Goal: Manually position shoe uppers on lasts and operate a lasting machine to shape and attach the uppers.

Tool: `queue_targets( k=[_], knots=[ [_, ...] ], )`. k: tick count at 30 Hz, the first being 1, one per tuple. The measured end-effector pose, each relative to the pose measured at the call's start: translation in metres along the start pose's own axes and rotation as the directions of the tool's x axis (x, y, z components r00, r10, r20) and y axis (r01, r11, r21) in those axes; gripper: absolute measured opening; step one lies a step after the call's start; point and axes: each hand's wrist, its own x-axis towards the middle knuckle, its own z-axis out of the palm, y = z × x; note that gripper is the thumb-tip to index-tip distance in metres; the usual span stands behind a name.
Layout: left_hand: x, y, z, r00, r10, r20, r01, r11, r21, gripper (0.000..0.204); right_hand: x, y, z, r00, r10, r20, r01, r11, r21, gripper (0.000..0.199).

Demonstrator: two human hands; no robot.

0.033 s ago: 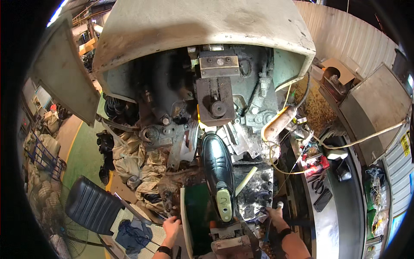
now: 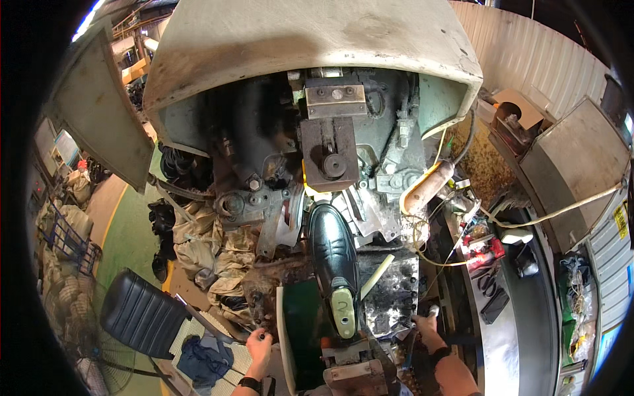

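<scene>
Partly hidden below, our left hand [image 2: 259,348] grips a rusty machine part, while our right hand [image 2: 426,325] wraps a small lever [image 2: 432,310]; both wrists are cut off. Between them the black shoe [image 2: 333,257] sits sole-up, clamped in the lasting machine [image 2: 317,132].

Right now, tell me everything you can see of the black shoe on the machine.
The black shoe sits sole-down on a last, held in the machine, toe pointing up into the mechanism. Its glossy, leather-like upper shows stitched ridges across the vamp. A pale green last top fills the heel opening. Metal machine parts crowd its toe and a support block sits below its heel. Neither the left hand nor the right hand touches it.
</scene>
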Motion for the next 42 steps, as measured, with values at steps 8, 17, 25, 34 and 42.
queue_targets(
  k=[8,17,25,34,42],
  knots=[
    [-0.012,0.124,-0.018,0.953,0.253,-0.166,-0.303,0.812,-0.499,0.025,-0.015,-0.110,0.028,0.956,-0.150,0.251,0.005,0.867,0.498,0.098],
    [-0.045,0.260,0.045,0.889,0.296,0.349,0.190,0.455,-0.870,0.049,-0.208,-0.282,0.106,0.805,-0.271,0.528,-0.043,0.860,0.508,0.065],
    [-0.061,0.297,0.061,0.789,0.316,0.528,0.493,0.189,-0.849,0.059,-0.229,-0.289,0.130,0.657,-0.368,0.658,-0.245,0.722,0.647,0.057],
    [-0.064,0.283,0.075,0.899,0.233,0.371,0.315,0.245,-0.917,0.052,-0.217,-0.270,0.132,0.675,-0.403,0.618,-0.213,0.695,0.686,0.057],
    [-0.141,0.310,0.021,0.526,0.830,-0.186,-0.844,0.480,-0.240,0.084,-0.203,-0.202,-0.034,0.706,-0.700,0.111,0.642,0.698,0.318,0.029]
  ],
)
